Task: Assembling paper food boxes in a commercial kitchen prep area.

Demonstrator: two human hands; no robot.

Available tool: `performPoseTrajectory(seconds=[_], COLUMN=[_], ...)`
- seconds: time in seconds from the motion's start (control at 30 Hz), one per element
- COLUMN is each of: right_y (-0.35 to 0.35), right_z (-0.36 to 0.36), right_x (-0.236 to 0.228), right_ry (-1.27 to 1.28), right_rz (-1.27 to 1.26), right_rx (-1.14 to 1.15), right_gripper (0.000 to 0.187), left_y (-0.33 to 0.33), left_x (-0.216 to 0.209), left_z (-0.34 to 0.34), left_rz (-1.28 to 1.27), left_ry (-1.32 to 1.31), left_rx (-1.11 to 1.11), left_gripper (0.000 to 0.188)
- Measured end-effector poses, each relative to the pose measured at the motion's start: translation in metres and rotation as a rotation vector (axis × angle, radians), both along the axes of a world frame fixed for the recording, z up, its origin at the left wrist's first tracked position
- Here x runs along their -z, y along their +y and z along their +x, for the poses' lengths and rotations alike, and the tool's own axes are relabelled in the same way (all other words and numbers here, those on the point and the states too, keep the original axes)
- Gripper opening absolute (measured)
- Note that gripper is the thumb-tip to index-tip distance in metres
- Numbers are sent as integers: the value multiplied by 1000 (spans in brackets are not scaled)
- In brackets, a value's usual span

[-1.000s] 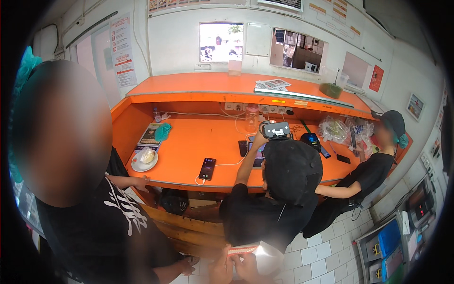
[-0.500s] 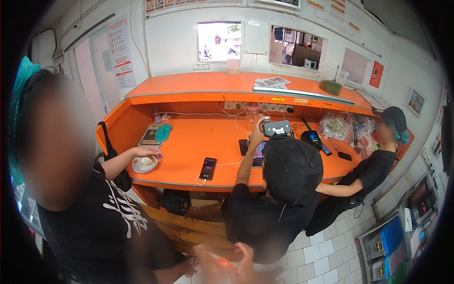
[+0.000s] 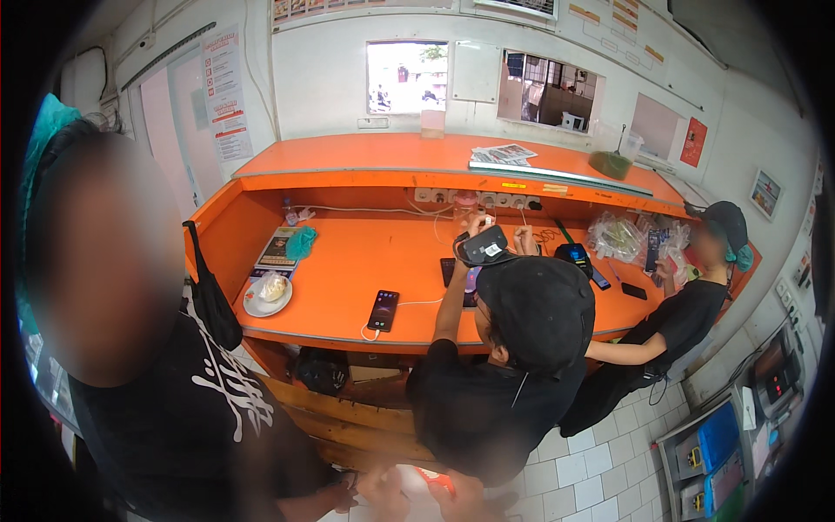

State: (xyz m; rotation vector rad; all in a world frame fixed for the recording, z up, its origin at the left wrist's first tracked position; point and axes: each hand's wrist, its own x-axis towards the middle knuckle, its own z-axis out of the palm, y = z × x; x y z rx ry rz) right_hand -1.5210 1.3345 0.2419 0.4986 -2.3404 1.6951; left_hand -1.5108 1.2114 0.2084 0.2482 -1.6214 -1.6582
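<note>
Holding a small orange object low at frame bottom

Holding sits with the wearer's two hands at the lower edge: left hand [image 3: 383,487] and right hand [image 3: 457,500] flank a small orange-red object [image 3: 432,481], lying between them, about equally near both. Its long axis and both grips are too blurred to tell. Ahead, well apart, the orange counter [image 3: 348,261] carries a plate [image 3: 267,298] with a wrapped bun and a phone [image 3: 383,310] on a cable.
</note>
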Motion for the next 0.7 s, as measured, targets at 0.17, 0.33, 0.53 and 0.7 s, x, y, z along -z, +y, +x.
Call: performPoseTrajectory(seconds=[0.17,0.33,0.53,0.7], right_y=[1,19,33,31], right_z=[1,-1,-22,-34], right_x=[2,15,23,7], right_ry=[77,-175,-237,-231], right_rz=[-11,208,-10,102], right_rx=[48,217,326,75], right_gripper=[28,27,31,36], left_y=[-1,-7,-5,1], left_x=[-4,6,17,22], left_z=[-6,-14,5,1], left_rz=[43,30,-219,-146], left_ry=[-60,-128,-386,-348], left_rx=[-37,174,506,241], left_gripper=[44,44,36,45])
